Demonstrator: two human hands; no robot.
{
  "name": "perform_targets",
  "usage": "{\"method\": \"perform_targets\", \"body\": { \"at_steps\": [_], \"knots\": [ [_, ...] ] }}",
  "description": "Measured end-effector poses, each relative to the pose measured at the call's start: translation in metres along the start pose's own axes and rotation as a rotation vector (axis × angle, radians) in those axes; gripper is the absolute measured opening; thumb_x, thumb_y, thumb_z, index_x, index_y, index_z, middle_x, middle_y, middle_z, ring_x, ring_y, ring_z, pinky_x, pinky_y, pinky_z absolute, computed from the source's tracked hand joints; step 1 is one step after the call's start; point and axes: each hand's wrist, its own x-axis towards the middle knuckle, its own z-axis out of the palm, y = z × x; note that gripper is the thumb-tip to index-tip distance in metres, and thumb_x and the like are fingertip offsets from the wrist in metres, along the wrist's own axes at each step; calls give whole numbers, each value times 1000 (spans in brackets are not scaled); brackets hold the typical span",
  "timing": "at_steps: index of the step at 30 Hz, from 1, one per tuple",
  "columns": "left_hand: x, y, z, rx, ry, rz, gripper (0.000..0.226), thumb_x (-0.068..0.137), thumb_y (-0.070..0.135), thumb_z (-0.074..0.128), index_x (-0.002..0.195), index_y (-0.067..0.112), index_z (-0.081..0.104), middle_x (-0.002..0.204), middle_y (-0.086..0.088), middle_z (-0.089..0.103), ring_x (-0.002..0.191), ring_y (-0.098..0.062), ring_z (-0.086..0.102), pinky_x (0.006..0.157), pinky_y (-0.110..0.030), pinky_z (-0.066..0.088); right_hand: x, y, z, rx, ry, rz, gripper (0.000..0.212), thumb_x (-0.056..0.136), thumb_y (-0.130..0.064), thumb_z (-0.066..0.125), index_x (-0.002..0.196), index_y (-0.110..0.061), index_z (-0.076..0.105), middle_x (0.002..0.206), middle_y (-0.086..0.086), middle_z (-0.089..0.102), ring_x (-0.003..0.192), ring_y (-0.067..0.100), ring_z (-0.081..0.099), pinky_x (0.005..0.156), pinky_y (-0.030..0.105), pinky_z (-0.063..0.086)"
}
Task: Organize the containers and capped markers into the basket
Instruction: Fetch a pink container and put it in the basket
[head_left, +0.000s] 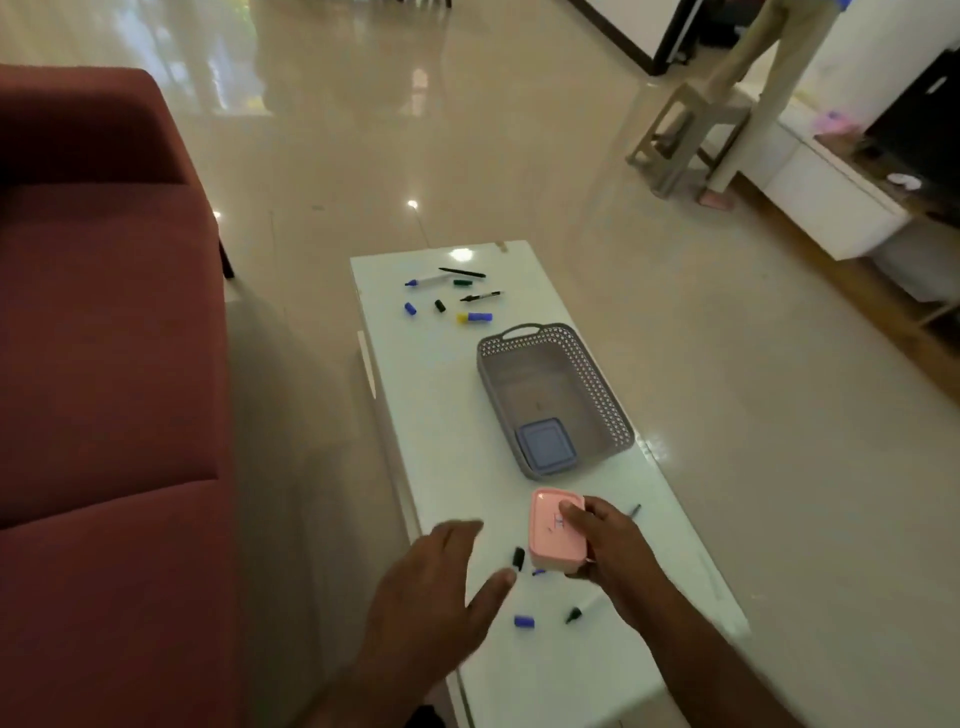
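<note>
The right hand (605, 540) grips a pink lidded container (557, 530) just above the white worktop (675, 597). The left hand (441, 577) hovers beside it, fingers spread and holding nothing. The grey basket (597, 384) lies straight ahead, its long axis running away from the person, a blue container (545, 444) in its near end.

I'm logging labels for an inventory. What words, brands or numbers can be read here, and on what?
Nothing here can be read.
Pink container, held in the right hand: a small dark mark on the lid, too blurred to read.
Markers on the white table: too small to show any print.
Gray basket, blue container: no text visible.
</note>
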Motion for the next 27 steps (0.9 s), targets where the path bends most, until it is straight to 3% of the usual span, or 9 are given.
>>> {"method": "perform_targets", "body": {
  "at_steps": [4, 8, 16, 27],
  "knots": [
    [11, 54, -35, 82, -18, 41, 73, 91, 67, 43, 148, 21, 38, 146, 1, 48, 128, -19, 50, 99, -33, 45, -45, -43, -11, 16, -41, -85, 24, 93, -26, 65, 115, -15, 65, 111, 15, 71, 89, 28, 69, 62, 35, 56],
    [22, 100, -62, 100, 5, 70, 76, 90, 69, 43, 150, 23, 30, 151, 3, 41, 131, -17, 46, 99, -33, 43, -74, -87, -40, 34, -61, -172, 26, 94, -28, 64, 115, -12, 65, 104, 12, 72, 84, 24, 68, 72, 41, 56],
    [27, 182, -62, 222, 89, 59, 83, 88, 70, 44, 152, 20, 29, 154, 3, 39, 137, -16, 41, 106, -31, 39, -82, -117, -147, -52, -91, -267, 17, 95, -25, 62, 108, -15, 66, 92, 5, 73, 73, 16, 69, 55, 31, 53],
    [26, 301, -11, 350, 197, -94, 83, 88, 55, 56, 153, 14, 28, 157, -7, 35, 142, -25, 37, 113, -40, 34, -73, -147, -273, -190, -229, -384, 23, 94, -29, 64, 114, -17, 66, 103, 8, 73, 80, 18, 67, 50, 26, 50]
  ]
}}
